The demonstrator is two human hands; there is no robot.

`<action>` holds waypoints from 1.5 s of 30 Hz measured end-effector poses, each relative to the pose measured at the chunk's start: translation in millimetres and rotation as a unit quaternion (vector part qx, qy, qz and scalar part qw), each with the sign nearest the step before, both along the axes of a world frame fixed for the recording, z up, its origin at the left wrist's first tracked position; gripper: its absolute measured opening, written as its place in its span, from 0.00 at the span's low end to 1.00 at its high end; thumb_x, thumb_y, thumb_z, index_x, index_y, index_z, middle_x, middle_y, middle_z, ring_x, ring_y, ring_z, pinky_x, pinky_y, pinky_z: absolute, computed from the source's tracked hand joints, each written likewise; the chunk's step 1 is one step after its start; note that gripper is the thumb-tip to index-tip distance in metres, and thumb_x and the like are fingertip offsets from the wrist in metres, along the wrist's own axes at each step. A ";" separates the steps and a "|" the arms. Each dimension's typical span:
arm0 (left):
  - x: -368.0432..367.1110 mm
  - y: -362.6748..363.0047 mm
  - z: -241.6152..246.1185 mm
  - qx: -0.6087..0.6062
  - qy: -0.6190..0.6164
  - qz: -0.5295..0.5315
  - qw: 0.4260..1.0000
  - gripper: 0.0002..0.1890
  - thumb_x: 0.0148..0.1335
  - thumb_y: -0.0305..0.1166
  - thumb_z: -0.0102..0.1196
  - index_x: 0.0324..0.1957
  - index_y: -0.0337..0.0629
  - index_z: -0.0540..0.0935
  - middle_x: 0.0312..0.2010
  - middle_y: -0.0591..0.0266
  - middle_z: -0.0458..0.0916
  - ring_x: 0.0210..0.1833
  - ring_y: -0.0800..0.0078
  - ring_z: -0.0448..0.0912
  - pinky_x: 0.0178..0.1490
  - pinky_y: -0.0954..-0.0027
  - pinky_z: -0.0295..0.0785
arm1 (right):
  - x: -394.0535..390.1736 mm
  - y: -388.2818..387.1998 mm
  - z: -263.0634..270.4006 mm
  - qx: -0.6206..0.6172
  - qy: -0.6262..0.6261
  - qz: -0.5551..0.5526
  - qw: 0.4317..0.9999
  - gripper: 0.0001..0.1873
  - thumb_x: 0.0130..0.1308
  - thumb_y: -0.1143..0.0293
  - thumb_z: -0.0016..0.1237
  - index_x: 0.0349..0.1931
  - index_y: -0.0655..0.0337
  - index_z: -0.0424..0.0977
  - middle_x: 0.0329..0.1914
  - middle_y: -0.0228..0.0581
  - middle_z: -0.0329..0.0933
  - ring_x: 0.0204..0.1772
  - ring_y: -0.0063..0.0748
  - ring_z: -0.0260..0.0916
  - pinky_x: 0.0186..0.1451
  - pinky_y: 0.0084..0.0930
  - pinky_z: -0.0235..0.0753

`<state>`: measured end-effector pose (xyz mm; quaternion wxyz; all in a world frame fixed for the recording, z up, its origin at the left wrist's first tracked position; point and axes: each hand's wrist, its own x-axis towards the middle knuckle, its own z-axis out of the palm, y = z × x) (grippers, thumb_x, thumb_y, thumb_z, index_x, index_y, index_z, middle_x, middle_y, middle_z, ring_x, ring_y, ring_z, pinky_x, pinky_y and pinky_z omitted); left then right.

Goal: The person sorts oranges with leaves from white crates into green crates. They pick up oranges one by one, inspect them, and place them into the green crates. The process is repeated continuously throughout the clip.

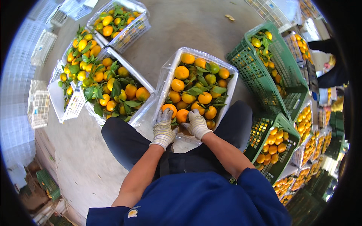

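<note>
In front of my knees stands a white crate [232,84] lined with clear plastic film, filled with orange and greenish mandarins bearing leaves. My left hand [165,127], in a striped knit glove, reaches over the crate's near left corner. Its fingers rest against a large orange mandarin [169,108]. Gloved the same way, my right hand [197,124] lies at the near side, thumb and fingers by another mandarin [181,116]. The palms face down and hide the undersides of both hands, so whether either grips a fruit is unclear.
Left of me are mandarins in a lined crate [138,76], a leafy heap [82,63] and a farther crate [144,24]. On the right, a tilted green crate [254,70] stands above another green crate [292,135]. Stacked fruit crates [304,118] and a person's dark-clothed limb [332,75] lie beyond.
</note>
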<state>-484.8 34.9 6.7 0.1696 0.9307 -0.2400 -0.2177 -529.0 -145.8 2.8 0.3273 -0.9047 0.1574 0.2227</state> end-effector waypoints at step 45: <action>-15.1 -15.6 21.7 0.046 -0.015 -0.178 0.983 0.39 0.53 0.38 0.66 0.69 0.53 0.68 0.74 0.48 0.62 0.76 0.42 0.59 0.73 0.46 0.58 | -218.2 -195.8 122.7 -0.006 -0.401 -0.565 0.721 0.26 0.66 0.69 0.56 0.61 0.69 0.65 0.52 0.48 0.76 0.50 0.38 0.77 0.54 0.35 0.80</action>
